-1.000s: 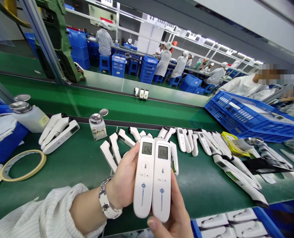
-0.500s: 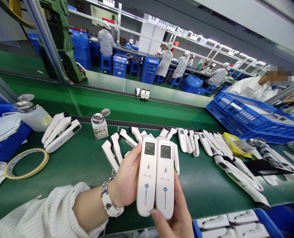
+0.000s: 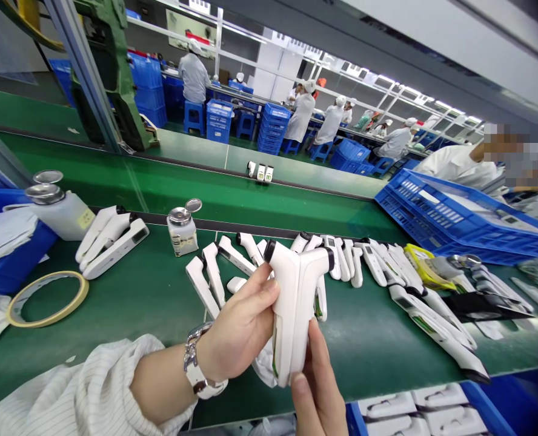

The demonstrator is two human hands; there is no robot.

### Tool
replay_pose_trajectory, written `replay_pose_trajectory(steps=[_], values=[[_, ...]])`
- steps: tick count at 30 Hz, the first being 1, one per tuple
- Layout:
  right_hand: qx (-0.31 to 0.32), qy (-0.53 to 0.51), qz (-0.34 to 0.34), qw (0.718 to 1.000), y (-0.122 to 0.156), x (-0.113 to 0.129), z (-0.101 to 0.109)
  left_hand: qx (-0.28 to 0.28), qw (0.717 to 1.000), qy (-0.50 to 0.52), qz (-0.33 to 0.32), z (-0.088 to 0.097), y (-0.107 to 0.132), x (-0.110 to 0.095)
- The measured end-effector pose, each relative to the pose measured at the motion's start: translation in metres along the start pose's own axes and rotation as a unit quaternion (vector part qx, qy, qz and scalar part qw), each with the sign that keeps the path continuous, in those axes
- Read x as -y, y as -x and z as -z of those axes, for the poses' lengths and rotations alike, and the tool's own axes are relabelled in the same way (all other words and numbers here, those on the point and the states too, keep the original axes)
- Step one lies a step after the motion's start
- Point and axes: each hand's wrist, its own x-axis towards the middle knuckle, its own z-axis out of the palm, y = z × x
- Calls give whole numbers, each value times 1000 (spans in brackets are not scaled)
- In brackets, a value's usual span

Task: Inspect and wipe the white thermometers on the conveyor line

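Two white infrared thermometers are held together side by side, lifted above the green workbench. Their displays face away from each other, and the black sensor tips point left and right at the top. My left hand, with a watch on its wrist, grips the left thermometer near its upper body. From the lower right, my right hand holds the right one, thumb near the bottom ends. Around them on the bench lie several more thermometers, some behind the held pair and partly hidden by it.
A pump-top bottle stands behind my left hand. At left are a tape roll, a larger bottle and a blue bin. Blue crates sit at right; a blue tray of white thermometers is at lower right.
The two thermometers have turned from displays facing me to standing with their edges toward me, sensor tips pointing outward. Both hands still hold them.
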Motion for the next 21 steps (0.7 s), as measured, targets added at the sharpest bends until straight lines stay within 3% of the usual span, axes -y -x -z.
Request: replay_pose_trajectory(steps=[12,21], values=[[22,-65,-36,997,1,-16,6,36,997,-72,-15,17,-7,16],[-15,-151,-46,987,-12,-8,8,33,998,-58,-15,19,-9,15]])
